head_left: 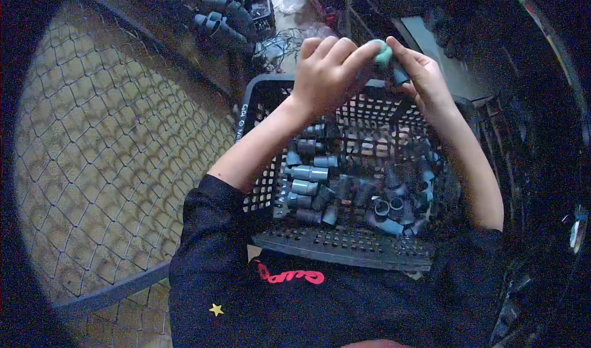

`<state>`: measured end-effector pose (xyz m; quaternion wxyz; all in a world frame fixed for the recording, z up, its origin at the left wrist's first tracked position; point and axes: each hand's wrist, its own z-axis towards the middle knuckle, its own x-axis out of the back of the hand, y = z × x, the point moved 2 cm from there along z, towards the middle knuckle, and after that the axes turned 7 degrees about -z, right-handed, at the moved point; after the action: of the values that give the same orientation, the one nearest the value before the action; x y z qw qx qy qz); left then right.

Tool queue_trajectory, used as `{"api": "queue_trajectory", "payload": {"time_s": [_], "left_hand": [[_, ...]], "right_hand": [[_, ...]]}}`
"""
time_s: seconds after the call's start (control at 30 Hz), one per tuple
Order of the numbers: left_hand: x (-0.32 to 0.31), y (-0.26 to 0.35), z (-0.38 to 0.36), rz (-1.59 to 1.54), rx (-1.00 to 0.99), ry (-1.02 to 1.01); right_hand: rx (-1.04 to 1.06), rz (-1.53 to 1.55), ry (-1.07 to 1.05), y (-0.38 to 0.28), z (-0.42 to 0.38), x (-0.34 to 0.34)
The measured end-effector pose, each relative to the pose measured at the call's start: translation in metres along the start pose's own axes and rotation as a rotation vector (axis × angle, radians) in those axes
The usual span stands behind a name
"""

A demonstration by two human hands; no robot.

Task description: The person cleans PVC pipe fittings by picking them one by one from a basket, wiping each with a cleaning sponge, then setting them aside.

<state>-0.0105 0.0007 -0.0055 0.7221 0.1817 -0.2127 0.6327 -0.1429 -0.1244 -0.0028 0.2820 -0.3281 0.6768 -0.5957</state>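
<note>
Grey fitting (399, 75) – pinched, both hands' (328, 71) grip closed

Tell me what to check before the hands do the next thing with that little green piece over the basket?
1. Left hand has its fingers on the green piece: ok.
2. Right hand meets the piece from the other side: ok, though what else it holds is too dark to tell.
3. Hands are above the black basket, so a dropped part would likely land inside: ok.
4. Basket has grey pipe fittings in it: ok.
5. Basket sits steady in front of the person: cannot tell; its base is hidden.
6. Piece is seated straight: cannot tell; the fingers cover it.
</note>
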Motion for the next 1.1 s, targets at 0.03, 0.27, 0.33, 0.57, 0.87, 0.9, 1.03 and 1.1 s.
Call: {"api": "queue_trajectory", "payload": {"time_s": [0.03,0.27,0.33,0.57,0.87,0.9,1.03,1.1], "left_hand": [[-0.001,0.002,-0.003,-0.026,-0.02,-0.034],[-0.003,0.014,-0.002,-0.041,-0.129,-0.056],[-0.001,0.01,0.001,-0.034,0.009,-0.008],[-0.003,0.016,-0.003,-0.023,-0.09,-0.064],[-0.004,0.027,-0.005,-0.044,-0.222,-0.05],[-0.004,0.021,-0.002,-0.037,-0.154,-0.033],[-0.007,0.01,-0.004,-0.141,-0.019,-0.032],[-0.004,0.022,-0.007,-0.221,-0.094,-0.091]], "right_hand": [[-0.015,-0.03,0.02,0.002,0.001,0.001],[0.004,0.027,-0.016,0.011,0.01,0.003],[-0.042,0.05,0.015,0.004,0.004,0.003],[-0.006,0.049,0.038,-0.001,-0.001,-0.003],[0.009,0.152,-0.058,0.001,0.002,-0.006],[-0.006,0.122,-0.056,0.001,0.002,-0.004],[0.016,0.186,-0.064,0.009,0.003,-0.003],[0.007,0.243,-0.062,0.009,0.007,-0.004]]}}
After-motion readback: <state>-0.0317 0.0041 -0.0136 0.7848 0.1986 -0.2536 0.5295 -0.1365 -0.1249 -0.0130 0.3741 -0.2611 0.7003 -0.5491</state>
